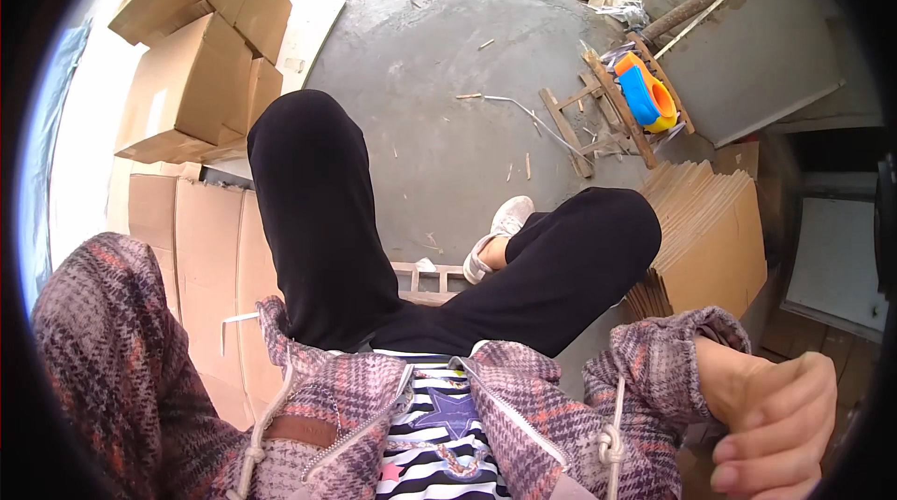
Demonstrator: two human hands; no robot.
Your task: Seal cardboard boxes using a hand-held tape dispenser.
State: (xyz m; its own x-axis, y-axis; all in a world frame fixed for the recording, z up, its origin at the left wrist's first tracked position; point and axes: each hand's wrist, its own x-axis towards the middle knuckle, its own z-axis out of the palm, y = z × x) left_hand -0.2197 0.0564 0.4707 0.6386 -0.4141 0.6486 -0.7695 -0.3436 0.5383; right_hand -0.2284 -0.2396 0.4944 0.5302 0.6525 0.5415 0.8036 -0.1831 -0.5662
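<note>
I see a purple-grey plaid jacket (pixel 112 341) with pale knotted cords (pixel 611 445) across the lower frame, a striped, star-marked shirt (pixel 451 414) at bottom centre, black trousers (pixel 322 220) mid-frame, an off-white shoe (pixel 511 216)

Boxes (pixel 177 89) left, cardboard stack (pixel 715 243) right, wooden frame (pixel 620 109) beyond stack.
</note>
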